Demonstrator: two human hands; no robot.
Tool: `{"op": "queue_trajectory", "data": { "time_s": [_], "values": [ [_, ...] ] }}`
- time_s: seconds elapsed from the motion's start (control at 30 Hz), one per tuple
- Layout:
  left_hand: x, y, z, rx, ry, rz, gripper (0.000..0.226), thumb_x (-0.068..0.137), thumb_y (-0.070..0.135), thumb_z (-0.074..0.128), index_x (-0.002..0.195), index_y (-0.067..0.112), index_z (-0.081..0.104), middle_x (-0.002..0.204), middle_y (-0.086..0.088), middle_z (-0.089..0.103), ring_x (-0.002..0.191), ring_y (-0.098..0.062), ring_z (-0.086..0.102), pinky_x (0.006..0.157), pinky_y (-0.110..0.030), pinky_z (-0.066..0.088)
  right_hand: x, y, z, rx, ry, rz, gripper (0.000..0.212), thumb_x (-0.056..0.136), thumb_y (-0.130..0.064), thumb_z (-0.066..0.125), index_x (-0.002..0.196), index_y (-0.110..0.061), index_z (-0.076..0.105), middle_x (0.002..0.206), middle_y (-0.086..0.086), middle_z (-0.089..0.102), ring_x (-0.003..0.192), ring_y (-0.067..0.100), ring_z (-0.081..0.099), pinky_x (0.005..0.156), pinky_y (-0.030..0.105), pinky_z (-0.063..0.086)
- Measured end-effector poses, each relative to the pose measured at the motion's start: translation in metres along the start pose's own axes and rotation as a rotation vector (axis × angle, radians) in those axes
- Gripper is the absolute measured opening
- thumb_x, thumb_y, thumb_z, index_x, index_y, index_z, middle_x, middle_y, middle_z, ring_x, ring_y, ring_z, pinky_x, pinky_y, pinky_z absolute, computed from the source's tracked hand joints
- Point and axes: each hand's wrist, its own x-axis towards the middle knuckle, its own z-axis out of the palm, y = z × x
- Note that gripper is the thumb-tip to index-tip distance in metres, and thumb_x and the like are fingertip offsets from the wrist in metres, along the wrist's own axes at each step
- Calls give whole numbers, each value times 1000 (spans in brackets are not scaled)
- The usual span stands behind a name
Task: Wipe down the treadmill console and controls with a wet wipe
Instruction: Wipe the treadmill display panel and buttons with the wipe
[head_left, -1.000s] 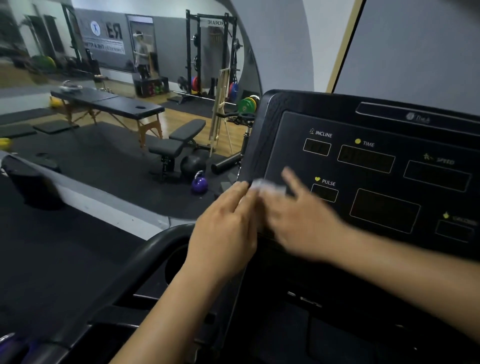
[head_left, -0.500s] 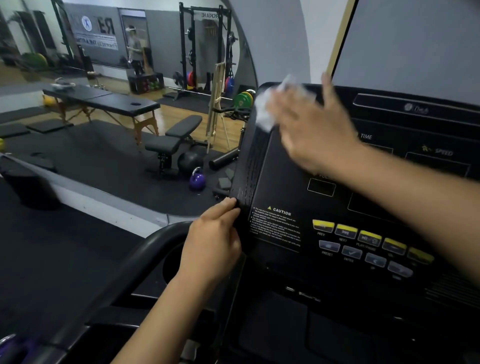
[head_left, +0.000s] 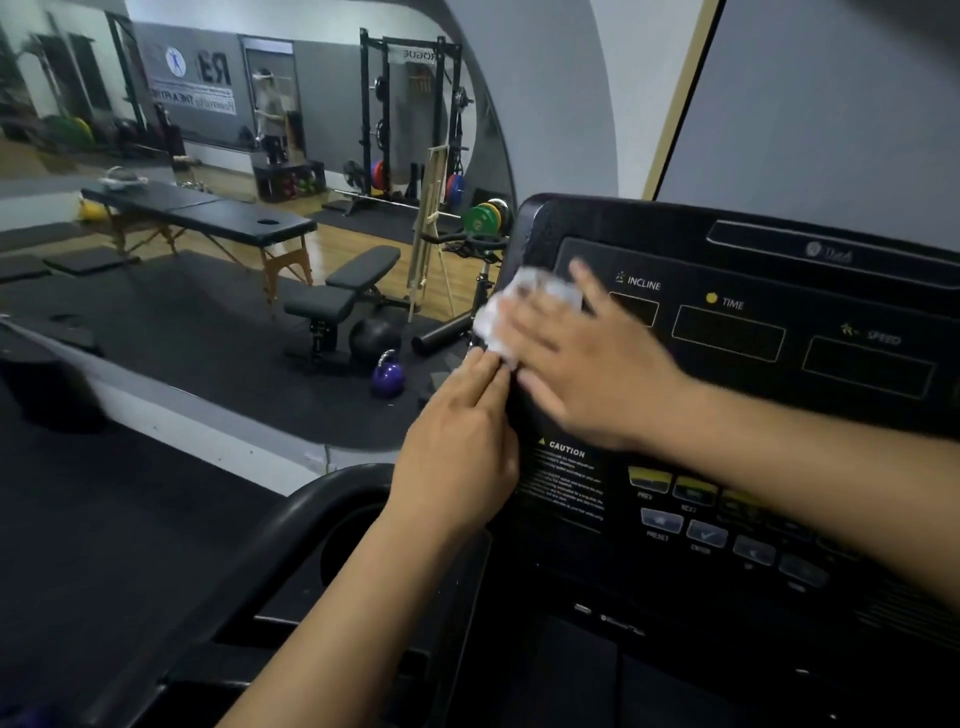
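Two bare hands are working at the left side of one black treadmill console (head_left: 779, 249). The right hand (head_left: 592, 364) is lying flat, fingers spread, pressing one crumpled white wet wipe (head_left: 511, 312) onto the console's upper-left corner. The left hand (head_left: 462, 447) is resting straight-fingered along the console's left edge, grasping nothing, fingertips touching the wipe. Three dark windows are showing: INCLINE, TIME, SPEED. Behind are standing one massage table (head_left: 208, 218), one weight bench (head_left: 343, 291) and one purple kettlebell (head_left: 387, 375).
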Motion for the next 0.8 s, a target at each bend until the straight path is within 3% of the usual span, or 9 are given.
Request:
{"op": "queue_trajectory", "data": {
  "time_s": [0.07, 0.17, 0.2, 0.3, 0.37, 0.5, 0.63, 0.8],
  "values": [
    [4, 4, 4, -6, -3, -6, 51, 81, 2, 51, 132, -2, 54, 141, -14, 51, 127, -28, 50, 102, -21, 36, -9, 9, 4, -35, 5, -105, 61, 95, -40, 21, 146, -11, 35, 153, 11, 34, 140, 29, 33, 113, 64, 11],
    [2, 7, 12, 26, -17, -49, 54, 82, 1, 56, 136, -6, 49, 149, -19, 42, 140, -29, 37, 108, -25, 25, 20, 67, -19, -9, 57, 237, 64, 95, -44, 10, 150, -14, 26, 156, 8, 29, 143, 27, 27, 112, 68, 7],
    [2, 7, 13, 34, -18, -54, 53, 82, 1, 56, 135, -6, 50, 148, -20, 42, 140, -29, 37, 107, -26, 27, 20, 70, -21, 0, 30, 277, 65, 95, -46, 10, 150, -14, 25, 156, 10, 29, 144, 27, 26, 112, 66, 8],
    [6, 5, 12, 38, 6, -52, 47, 81, 3, 55, 127, -5, 57, 141, -19, 51, 134, -29, 45, 100, -32, 42, -9, 32, 3, -10, 29, -94, 62, 96, -46, 25, 146, -9, 36, 152, 15, 36, 140, 31, 33, 113, 63, 14],
    [6, 6, 12, 33, 12, -46, 45, 81, 5, 53, 124, -4, 60, 137, -19, 55, 130, -29, 50, 95, -35, 48, -21, 34, 6, -40, 54, -174, 58, 97, -45, 29, 144, -12, 40, 150, 10, 39, 139, 26, 36, 113, 64, 15],
    [9, 10, 10, 56, 36, -52, 44, 81, 5, 56, 123, -6, 60, 138, -20, 54, 130, -31, 50, 96, -39, 49, -1, 56, -16, 35, 50, 210, 64, 97, -50, 15, 147, -15, 34, 154, 6, 33, 143, 22, 28, 114, 63, 7],
    [23, 15, 12, 72, 83, 63, 52, 87, 14, 37, 132, -8, 51, 144, -22, 46, 139, -32, 37, 115, -35, 29, -27, 26, 6, 8, 48, -38, 62, 96, -49, 28, 145, -11, 39, 152, 9, 37, 141, 24, 32, 114, 63, 11],
    [31, 28, 22, 86, 47, 34, 55, 92, 26, 35, 130, -10, 52, 143, -24, 46, 139, -36, 36, 114, -35, 28, -20, 55, -9, 68, 59, 273, 63, 97, -48, 25, 146, -12, 38, 153, 7, 37, 141, 22, 32, 114, 63, 8]
  ]
}}
